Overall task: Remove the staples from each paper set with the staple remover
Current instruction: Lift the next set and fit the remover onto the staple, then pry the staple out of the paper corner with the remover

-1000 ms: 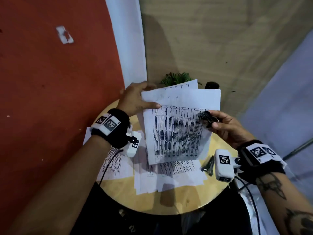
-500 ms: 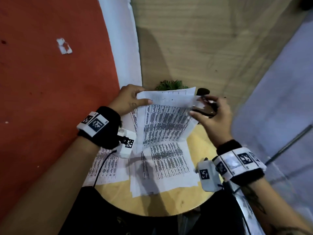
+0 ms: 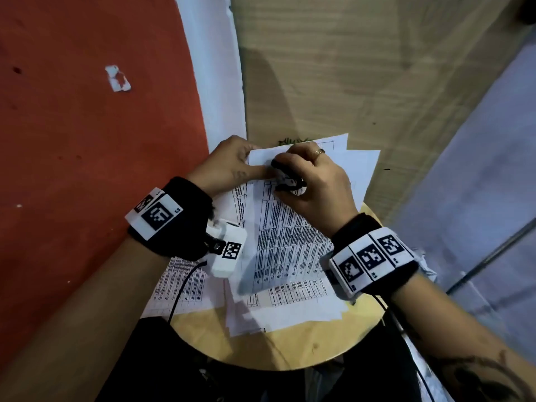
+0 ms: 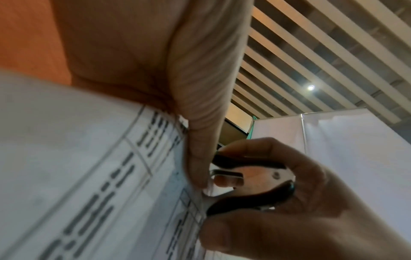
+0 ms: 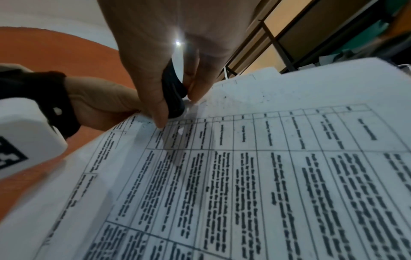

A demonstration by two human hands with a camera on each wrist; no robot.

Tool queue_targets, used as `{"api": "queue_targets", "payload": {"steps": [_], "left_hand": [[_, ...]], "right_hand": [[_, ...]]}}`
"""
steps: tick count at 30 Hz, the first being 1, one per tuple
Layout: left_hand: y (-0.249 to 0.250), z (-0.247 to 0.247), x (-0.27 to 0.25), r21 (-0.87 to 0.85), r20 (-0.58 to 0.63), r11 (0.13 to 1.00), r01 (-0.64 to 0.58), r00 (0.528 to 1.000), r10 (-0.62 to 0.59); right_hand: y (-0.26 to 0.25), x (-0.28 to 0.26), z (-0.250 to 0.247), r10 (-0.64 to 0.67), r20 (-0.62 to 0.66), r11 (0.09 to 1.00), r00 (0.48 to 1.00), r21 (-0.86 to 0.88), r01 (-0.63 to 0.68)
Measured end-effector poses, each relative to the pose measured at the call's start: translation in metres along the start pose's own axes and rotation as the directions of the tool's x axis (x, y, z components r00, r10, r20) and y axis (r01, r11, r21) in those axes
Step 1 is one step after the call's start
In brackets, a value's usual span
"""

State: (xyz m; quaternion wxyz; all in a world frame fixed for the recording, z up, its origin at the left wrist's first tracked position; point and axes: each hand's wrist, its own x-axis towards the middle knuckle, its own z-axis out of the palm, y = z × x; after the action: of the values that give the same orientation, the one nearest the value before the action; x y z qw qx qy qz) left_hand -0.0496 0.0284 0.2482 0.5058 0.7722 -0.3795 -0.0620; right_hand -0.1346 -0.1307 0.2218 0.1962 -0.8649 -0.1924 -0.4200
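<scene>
A stapled paper set (image 3: 284, 242) printed with tables is lifted over the round wooden table (image 3: 290, 346). My left hand (image 3: 232, 166) pinches its top-left corner, thumb on the printed side (image 4: 200, 158). My right hand (image 3: 313, 184) grips a black and metal staple remover (image 3: 287, 181) whose jaws sit at that same corner, right beside the left thumb (image 4: 249, 183). In the right wrist view the remover (image 5: 173, 95) meets the sheet's top edge (image 5: 244, 98). The staple itself is hidden.
More printed sheets (image 3: 179, 285) lie spread on the table under the held set, some reaching past its left edge. A red wall (image 3: 87, 140) is on the left, a wooden panel (image 3: 348, 82) behind. A small green plant (image 3: 290, 140) peeks over the papers.
My right hand has carried the staple remover from the right edge of the paper set to its top-left corner, next to my left thumb. The left hand still holds that corner.
</scene>
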Motion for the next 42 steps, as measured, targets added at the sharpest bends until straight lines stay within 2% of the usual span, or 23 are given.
{"api": "queue_targets", "payload": {"steps": [5,13,22,26,31,37,42], "left_hand": [[0.002,0.005,-0.002,-0.062,0.019,0.996,0.058,0.998,-0.057],[0.009,0.012,-0.006,-0.136,-0.017,0.985,0.106,0.994,-0.109],[0.014,0.016,-0.007,-0.105,-0.089,0.984,0.145,0.984,-0.154],[0.017,0.016,-0.007,-0.103,-0.101,0.986,0.128,0.985,-0.138],[0.016,0.016,-0.009,-0.131,-0.069,0.984,0.123,0.989,-0.133],[0.019,0.018,-0.013,-0.259,0.01,0.96,0.103,0.995,-0.104],[0.017,0.018,-0.011,-0.261,0.004,0.957,0.127,0.991,-0.13]], "right_hand": [[0.001,0.001,-0.002,-0.036,0.011,0.999,0.999,-0.001,0.036],[-0.001,0.002,-0.003,-0.066,0.043,0.996,0.997,-0.059,0.068],[-0.002,0.002,-0.004,-0.068,0.05,0.995,0.996,-0.073,0.071],[-0.003,0.002,-0.005,-0.073,0.047,0.993,0.996,-0.093,0.077],[-0.003,0.003,-0.005,-0.089,0.035,0.989,0.995,-0.114,0.092],[-0.001,0.001,-0.005,-0.085,0.018,0.991,0.996,-0.097,0.086],[0.001,0.0,-0.006,-0.094,0.021,0.99,0.995,-0.1,0.095]]}}
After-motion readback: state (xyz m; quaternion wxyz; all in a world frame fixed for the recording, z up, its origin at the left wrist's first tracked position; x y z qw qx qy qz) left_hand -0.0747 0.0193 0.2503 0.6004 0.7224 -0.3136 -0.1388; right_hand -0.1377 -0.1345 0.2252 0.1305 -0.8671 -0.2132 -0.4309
